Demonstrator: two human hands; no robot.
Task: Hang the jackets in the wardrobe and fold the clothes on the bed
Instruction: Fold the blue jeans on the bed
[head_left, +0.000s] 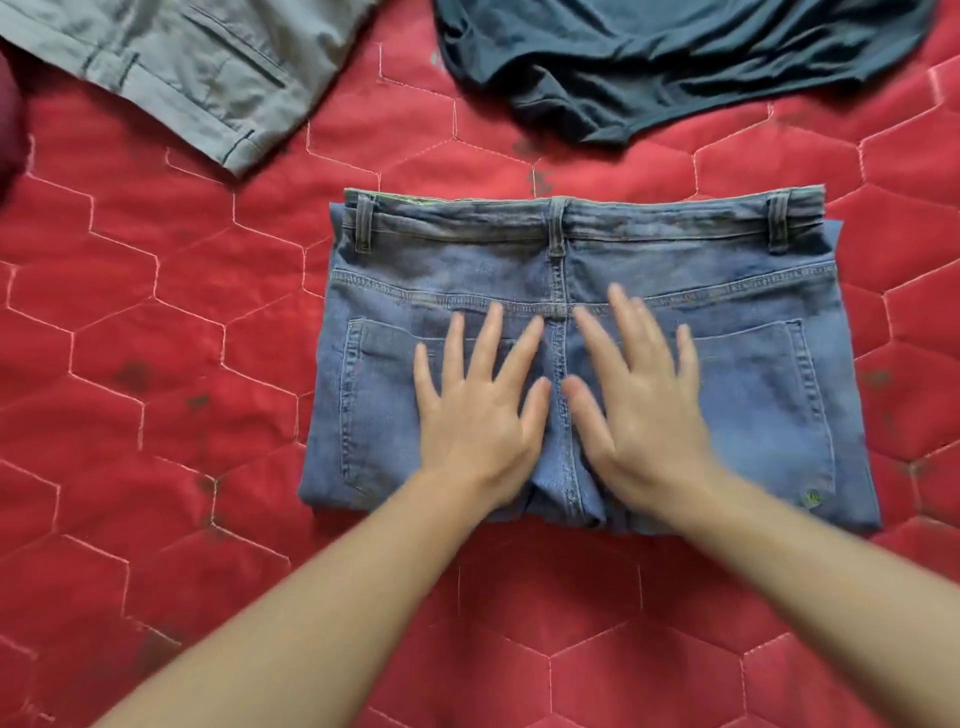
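Blue jeans (727, 291) lie folded into a compact rectangle on the red quilted bed cover (156, 364), back pockets and waistband facing up, waistband at the far side. My left hand (480, 400) lies flat on the denim just left of the centre seam, fingers straight and spread. My right hand (641, 395) lies flat just right of the seam, fingers straight, slightly blurred. Both palms press on the jeans; neither grips anything.
Grey trousers (182, 67) lie at the far left of the bed. A dark teal garment (675, 62) is crumpled at the far right. A dark red rounded object (10, 119) shows at the left edge.
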